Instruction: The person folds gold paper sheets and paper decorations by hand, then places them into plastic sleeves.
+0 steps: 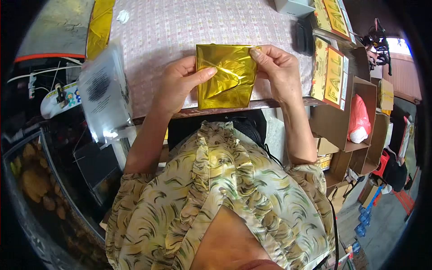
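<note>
Between both hands I hold a folded sheet of shiny gold foil (227,83), roughly square and creased, above the front edge of the table. My left hand (186,81) pinches its left side, with the thumb lying on the front. At the upper right corner my right hand (279,67) grips it between thumb and fingers. The fingers behind the foil are partly hidden. A stack of clear plastic bags (101,92) with dark printing hangs at the table's left edge, beside my left forearm.
A pink checked cloth (157,27) covers the table. More gold foil (100,27) lies along its left edge. On the right stand boxes printed "FALL" (333,74), a black object (303,38) and a white box (294,6). Below them, a cardboard box (335,123) holds a red bag (359,117).
</note>
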Demonstrator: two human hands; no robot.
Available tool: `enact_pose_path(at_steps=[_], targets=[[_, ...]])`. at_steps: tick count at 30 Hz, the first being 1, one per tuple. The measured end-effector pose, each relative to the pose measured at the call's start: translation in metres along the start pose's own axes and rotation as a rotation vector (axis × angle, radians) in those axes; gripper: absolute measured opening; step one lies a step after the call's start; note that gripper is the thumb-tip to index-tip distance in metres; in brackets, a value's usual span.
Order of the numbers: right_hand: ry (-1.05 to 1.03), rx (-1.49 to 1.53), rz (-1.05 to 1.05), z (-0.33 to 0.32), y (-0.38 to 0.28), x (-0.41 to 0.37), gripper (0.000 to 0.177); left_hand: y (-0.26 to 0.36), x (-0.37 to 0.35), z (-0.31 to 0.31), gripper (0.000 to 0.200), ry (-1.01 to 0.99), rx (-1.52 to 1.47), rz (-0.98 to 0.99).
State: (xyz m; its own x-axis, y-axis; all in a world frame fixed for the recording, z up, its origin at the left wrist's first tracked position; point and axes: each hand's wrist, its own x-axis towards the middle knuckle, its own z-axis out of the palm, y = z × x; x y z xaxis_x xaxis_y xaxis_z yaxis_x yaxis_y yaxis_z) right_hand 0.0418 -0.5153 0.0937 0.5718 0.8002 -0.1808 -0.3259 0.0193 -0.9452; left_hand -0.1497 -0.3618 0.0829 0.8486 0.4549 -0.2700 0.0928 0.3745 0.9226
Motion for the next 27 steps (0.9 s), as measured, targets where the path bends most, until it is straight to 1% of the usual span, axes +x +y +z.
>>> enact_pose_path(at_steps=[5, 7, 9, 11, 12, 13, 15, 16, 19, 22, 26, 27], targets=[[0.010, 0.033, 0.055, 0.002, 0.002, 0.006, 0.015, -0.003, 0.000, -0.004, 0.026, 0.012, 0.077, 0.052], [0.045, 0.021, 0.077, 0.003, 0.003, 0.008, 0.014, -0.007, 0.003, -0.007, 0.026, 0.018, 0.075, 0.054], [0.032, -0.011, 0.092, 0.003, 0.002, 0.010, 0.014, -0.009, 0.006, -0.009, 0.027, 0.020, 0.074, 0.053], [0.036, 0.028, 0.144, 0.004, 0.003, 0.015, 0.018, -0.006, 0.010, -0.010, 0.026, 0.019, -0.030, 0.010], [0.007, 0.003, 0.153, 0.001, 0.004, 0.020, 0.023, -0.005, 0.011, -0.012, 0.026, 0.005, -0.068, 0.009], [0.013, 0.006, 0.154, -0.004, 0.004, 0.017, 0.023, -0.005, 0.012, -0.014, 0.026, 0.000, -0.065, 0.004], [-0.042, -0.161, 0.239, -0.007, -0.004, 0.014, 0.025, -0.003, 0.017, -0.019, 0.027, 0.045, -0.071, -0.024], [-0.071, -0.139, 0.199, -0.006, -0.002, 0.010, 0.024, -0.003, 0.018, -0.018, 0.030, 0.067, -0.079, -0.015], [-0.092, -0.076, 0.219, -0.009, 0.002, 0.004, 0.020, -0.003, 0.019, -0.019, 0.031, 0.064, -0.033, -0.006], [-0.051, -0.135, 0.215, -0.008, -0.002, 0.000, 0.017, -0.003, 0.017, -0.018, 0.033, 0.025, -0.018, 0.016], [-0.022, -0.131, 0.211, -0.009, 0.003, -0.002, 0.016, -0.004, 0.013, -0.016, 0.034, 0.029, -0.008, 0.043], [-0.040, -0.086, 0.210, -0.012, 0.007, -0.001, 0.015, -0.004, 0.014, -0.018, 0.034, 0.021, 0.003, 0.047]])
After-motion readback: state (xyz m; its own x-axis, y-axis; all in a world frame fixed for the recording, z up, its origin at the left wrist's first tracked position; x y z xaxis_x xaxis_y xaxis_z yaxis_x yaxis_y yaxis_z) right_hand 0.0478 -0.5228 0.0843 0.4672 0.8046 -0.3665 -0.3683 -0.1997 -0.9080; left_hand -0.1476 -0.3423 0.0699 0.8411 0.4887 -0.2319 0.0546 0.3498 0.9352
